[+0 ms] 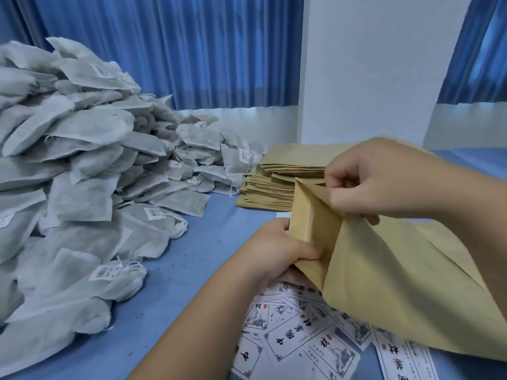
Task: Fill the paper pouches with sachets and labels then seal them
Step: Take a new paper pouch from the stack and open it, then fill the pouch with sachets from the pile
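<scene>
Head view shows both hands pinched on one paper pouch (pixel 384 292), held above the blue table (pixel 170 283) at about 4 o'clock in the frame. The left hand (pixel 277 250) grips the pouch's folded side panel, thumb pressed on the outer face and the other fingers tucked behind, where they cannot be seen well. The right hand (pixel 384 176) is closed on the upper lip of the mouth, at 2 o'clock, with the mouth spread wide; the inside appears to hold nothing, though the view into it is shallow. The pouch body slopes down toward 5 o'clock and covers part of a loose spread of printed labels (pixel 296 341) lying flat on the table beneath it, at 6 o'clock. Just beyond the hands, near 1 o'clock, sits a flat stack of pouches (pixel 277 185) of the same tan paper. A large heap of white sachets (pixel 82 171) with small barcode tags fills the table from 7 to 10 o'clock, its edge touching the stack. Blue curtains (pixel 192 50) hang behind, at 12 o'clock.
</scene>
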### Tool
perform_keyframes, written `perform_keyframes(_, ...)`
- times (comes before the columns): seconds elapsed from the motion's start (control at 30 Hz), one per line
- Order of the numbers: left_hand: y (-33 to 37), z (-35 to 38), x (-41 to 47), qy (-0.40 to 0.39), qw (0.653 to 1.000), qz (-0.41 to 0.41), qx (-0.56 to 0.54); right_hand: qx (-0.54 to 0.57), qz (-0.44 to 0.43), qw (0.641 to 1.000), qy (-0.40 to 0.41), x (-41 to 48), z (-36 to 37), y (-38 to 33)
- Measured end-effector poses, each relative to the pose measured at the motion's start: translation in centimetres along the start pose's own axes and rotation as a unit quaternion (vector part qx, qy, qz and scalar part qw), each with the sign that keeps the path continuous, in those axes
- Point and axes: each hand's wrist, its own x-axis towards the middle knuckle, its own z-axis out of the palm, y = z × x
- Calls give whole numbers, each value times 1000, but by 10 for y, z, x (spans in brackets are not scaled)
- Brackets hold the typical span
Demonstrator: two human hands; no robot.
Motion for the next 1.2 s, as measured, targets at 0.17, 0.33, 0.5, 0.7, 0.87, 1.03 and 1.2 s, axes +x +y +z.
perform_keyframes(0.17,3,-10,-3,37,994,-3,98,15,-24,997,70,-1,-3,8)
perform_keyframes(0.33,14,-8,-6,78,983,62,153,-5,-92,990,107,6,15,1)
perform_keyframes(0.5,21,-13,-17,34,976,86,199,7,-102,988,116,7,20,0)
perform_keyframes(0.7,24,-20,-25,68,970,116,204,26,-92,990,99,4,15,1)
perform_keyframes(0.87,32,-72,-29,207,717,5,665,46,-73,993,80,5,16,4)
perform_keyframes(1.03,34,-130,-36,131,503,-171,837,35,-60,996,60,6,20,5)
perform_keyframes(1.2,24,-162,-31,114,524,-166,827,36,-48,997,53,6,20,6)
